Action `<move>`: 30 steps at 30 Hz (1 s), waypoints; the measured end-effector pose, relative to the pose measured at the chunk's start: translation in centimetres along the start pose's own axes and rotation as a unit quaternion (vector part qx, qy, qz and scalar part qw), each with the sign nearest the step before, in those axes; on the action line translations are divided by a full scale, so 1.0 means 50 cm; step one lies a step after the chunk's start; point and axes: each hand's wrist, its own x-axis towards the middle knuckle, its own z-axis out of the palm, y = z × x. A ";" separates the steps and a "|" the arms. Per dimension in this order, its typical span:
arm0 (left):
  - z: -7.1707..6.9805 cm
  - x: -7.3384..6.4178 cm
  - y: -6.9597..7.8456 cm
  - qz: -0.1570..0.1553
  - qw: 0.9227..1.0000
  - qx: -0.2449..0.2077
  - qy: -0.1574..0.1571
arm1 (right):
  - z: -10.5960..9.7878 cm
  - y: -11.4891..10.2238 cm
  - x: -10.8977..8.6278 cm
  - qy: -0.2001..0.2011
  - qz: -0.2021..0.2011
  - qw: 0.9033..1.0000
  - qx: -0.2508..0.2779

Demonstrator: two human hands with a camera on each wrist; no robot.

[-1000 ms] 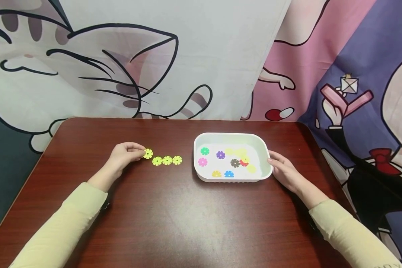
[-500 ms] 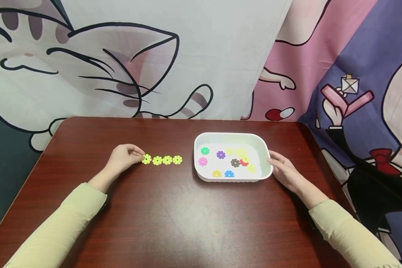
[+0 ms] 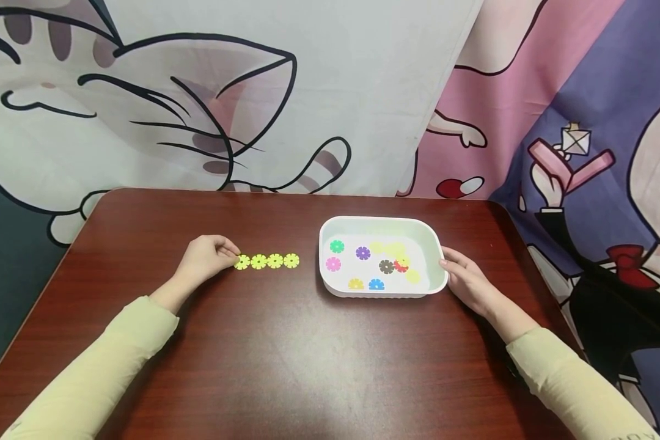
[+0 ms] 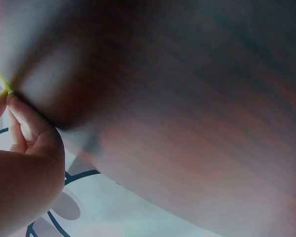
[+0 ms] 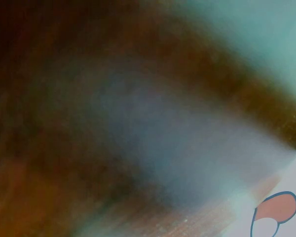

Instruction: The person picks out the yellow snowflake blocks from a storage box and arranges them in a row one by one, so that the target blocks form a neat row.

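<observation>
Between thumb and fingertips, my left hand (image 3: 209, 255) pinches a yellow notched plastic disc (image 3: 243, 262), flower-shaped, at the left end of a row. Three more yellow discs (image 3: 275, 261) continue that row to the right on the table, edge to edge. In the left wrist view the fingertips (image 4: 11, 96) meet at the disc's thin yellow edge. My right hand (image 3: 470, 281) holds the right end of a white tray (image 3: 382, 294), thumb at the rim. Inside the tray lie green, pink, purple, black, red, blue, orange and yellow discs. The right wrist view is blurred and hides this hand.
A brown wooden table (image 3: 286, 360) carries the row and the tray, with a gap of table between them. Behind its far edge hangs a printed cartoon cloth (image 3: 374, 91), pink and purple toward the right.
My left hand has brought its yellow disc down from above the row's left end into line with the other three. The right hand and the tray have stayed put.
</observation>
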 end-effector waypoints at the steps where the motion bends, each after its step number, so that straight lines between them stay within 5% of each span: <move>1: 0.000 0.001 -0.001 0.002 1.000 0.003 0.001 | 0.000 0.000 0.000 0.000 0.000 1.000 0.000; 23: -0.004 0.005 -0.007 0.010 1.000 -0.010 0.004 | 0.003 -0.001 0.001 0.000 -0.002 1.000 -0.004; 30: -0.005 0.023 0.015 0.022 0.999 -0.025 0.024 | 0.004 -0.004 -0.001 0.000 0.002 1.000 -0.003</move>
